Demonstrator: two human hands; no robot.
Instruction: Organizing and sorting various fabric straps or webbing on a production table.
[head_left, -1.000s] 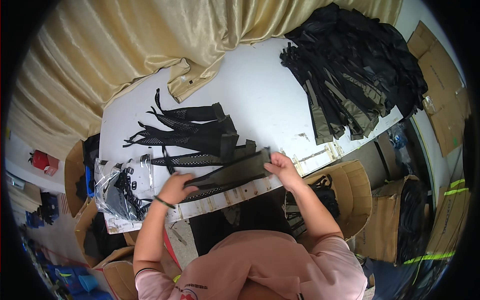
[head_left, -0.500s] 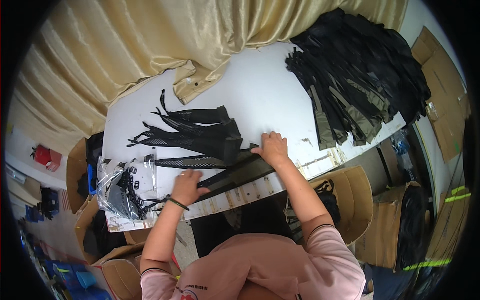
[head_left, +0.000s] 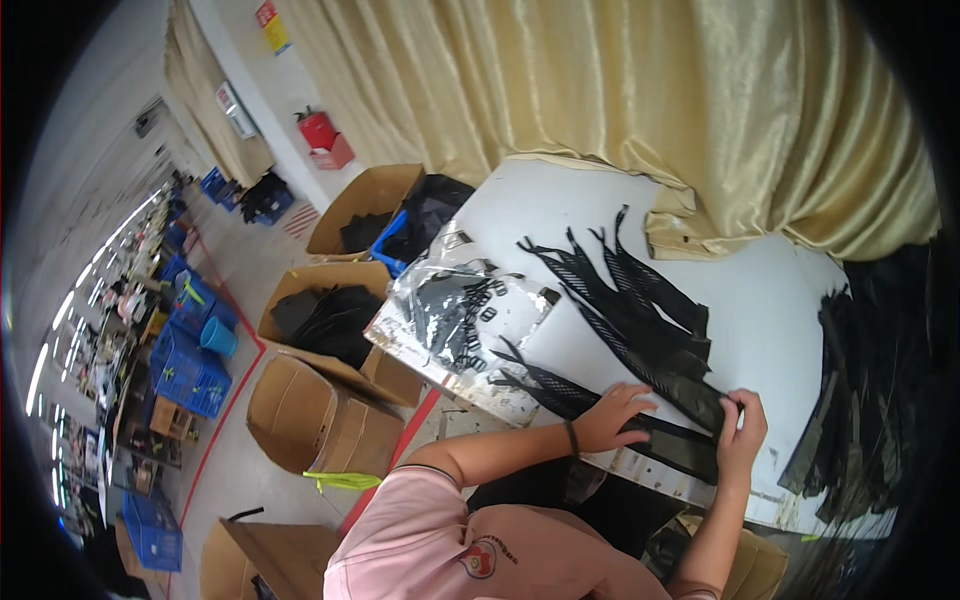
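Note:
My left hand [head_left: 612, 418] rests with its fingers stretched out over a black strap piece [head_left: 672, 446] at the table's near edge. Mesh panels and thin split ends run out to the left of that hand. My right hand [head_left: 743, 428] has its fingers bent round the dark, squared end of another black mesh strap [head_left: 690, 398] just beyond. Its fingertips look pinched on that end, partly hiding it. Several similar mesh straps [head_left: 650, 325] lie overlapped behind, their thin tails pointing to the far left.
A clear plastic bag [head_left: 440, 310] with black buckles lies on the white table's [head_left: 770, 300] left end. Black straps [head_left: 850, 400] are heaped at the right. Cardboard boxes [head_left: 325, 415] stand on the floor to the left. A gold curtain [head_left: 600, 90] hangs behind the table.
The view has turned left, so the table appears farther right. My right hand has gone from lying flat by the strap ends to fingers bent on one end. My left hand stays over the near strap.

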